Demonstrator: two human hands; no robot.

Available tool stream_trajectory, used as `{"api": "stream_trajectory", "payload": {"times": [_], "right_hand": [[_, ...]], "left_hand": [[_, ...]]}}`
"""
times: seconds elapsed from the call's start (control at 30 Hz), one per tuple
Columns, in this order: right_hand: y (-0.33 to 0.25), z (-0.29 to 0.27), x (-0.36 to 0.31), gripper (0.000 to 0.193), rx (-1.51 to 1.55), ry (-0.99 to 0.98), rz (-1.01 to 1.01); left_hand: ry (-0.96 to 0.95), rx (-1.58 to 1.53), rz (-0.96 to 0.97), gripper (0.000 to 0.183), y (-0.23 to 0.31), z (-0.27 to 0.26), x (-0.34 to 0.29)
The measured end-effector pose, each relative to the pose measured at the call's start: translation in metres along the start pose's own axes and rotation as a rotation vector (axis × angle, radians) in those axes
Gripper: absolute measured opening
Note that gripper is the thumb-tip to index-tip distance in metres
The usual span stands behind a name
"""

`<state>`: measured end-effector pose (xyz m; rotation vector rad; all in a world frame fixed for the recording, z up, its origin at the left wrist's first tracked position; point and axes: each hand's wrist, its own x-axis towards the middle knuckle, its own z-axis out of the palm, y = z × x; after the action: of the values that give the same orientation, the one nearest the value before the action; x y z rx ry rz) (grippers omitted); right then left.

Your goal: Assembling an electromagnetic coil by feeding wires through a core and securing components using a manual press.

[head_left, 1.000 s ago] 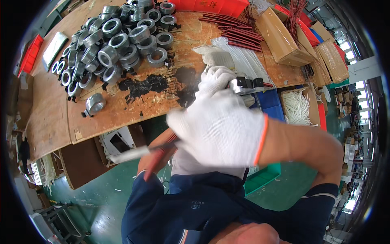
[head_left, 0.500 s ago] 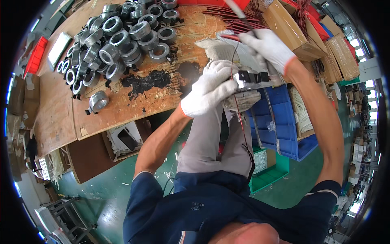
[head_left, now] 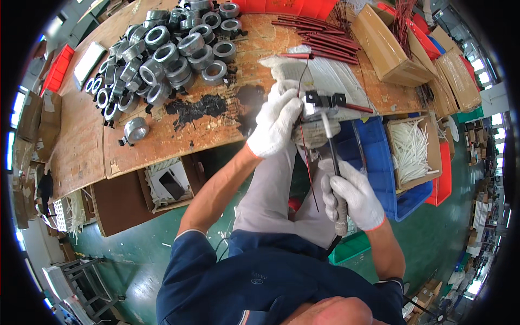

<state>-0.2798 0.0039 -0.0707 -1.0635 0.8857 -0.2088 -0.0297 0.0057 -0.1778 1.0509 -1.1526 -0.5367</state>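
My left hand (head_left: 276, 122), in a white glove, is closed on a silver metal ring part (head_left: 311, 110) with black tabs at the table's front edge. A thin red-and-black wire (head_left: 304, 138) runs past its fingers and hangs down. My gloved right hand (head_left: 355, 195) grips the wrapped handle of a soldering iron (head_left: 331, 146). Its pale end points up at the ring part and seems to touch it. Folded pale cloth (head_left: 319, 132) lies under the part. A dark red stick (head_left: 358, 108) projects to the right behind it.
Silver rings (head_left: 179, 67) with black tabs are heaped at the table's left; one ring (head_left: 135, 130) lies apart. Dark red sticks (head_left: 330, 43) lie at the back. Cardboard boxes (head_left: 387, 46) stand right. Below are a blue bin (head_left: 374, 162) and a box of white strips (head_left: 411, 149).
My right hand has swung down from the back of the table toward my lap with the soldering iron, whose pale end is now at the ring part. The left hand moved slightly left.
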Motion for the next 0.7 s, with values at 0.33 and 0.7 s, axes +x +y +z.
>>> {"api": "stream_trajectory", "payload": {"times": [0.33, 0.7], "right_hand": [[-0.046, -0.015, 0.056, 0.038, 0.03, -0.202, 0.014], [0.09, 0.018, -0.04, 0.012, 0.275, -0.133, -0.047]], "left_hand": [[0.072, 0.124, 0.082, 0.024, 0.007, 0.007, -0.005], [0.163, 0.158, 0.134, 0.031, -0.027, 0.009, 0.002]]}}
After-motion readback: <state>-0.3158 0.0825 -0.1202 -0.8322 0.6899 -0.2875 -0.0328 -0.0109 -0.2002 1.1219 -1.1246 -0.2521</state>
